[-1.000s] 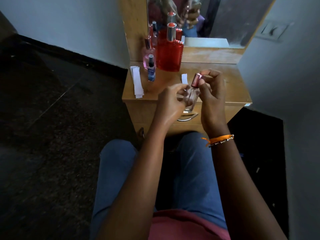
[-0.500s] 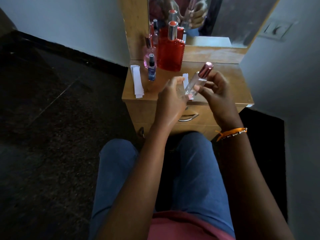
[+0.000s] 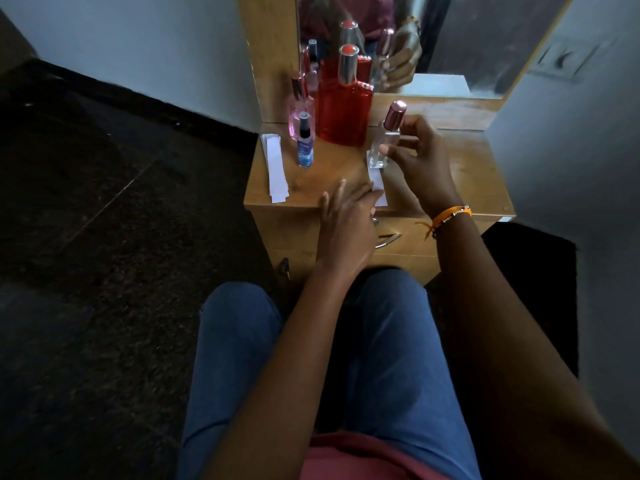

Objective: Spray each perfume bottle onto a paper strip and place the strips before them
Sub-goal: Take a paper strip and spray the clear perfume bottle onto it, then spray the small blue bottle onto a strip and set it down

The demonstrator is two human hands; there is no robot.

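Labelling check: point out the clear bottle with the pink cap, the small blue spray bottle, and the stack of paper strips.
clear bottle (image 3: 381, 147), head view, on its glass body.
small blue spray bottle (image 3: 305, 152), head view, on its blue label.
stack of paper strips (image 3: 277, 171), head view, on the top strip's middle.

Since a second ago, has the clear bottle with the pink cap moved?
Yes. The clear bottle in the right hand has gone from in front of the drawer edge, up and back over the dresser top, near the red bottle.
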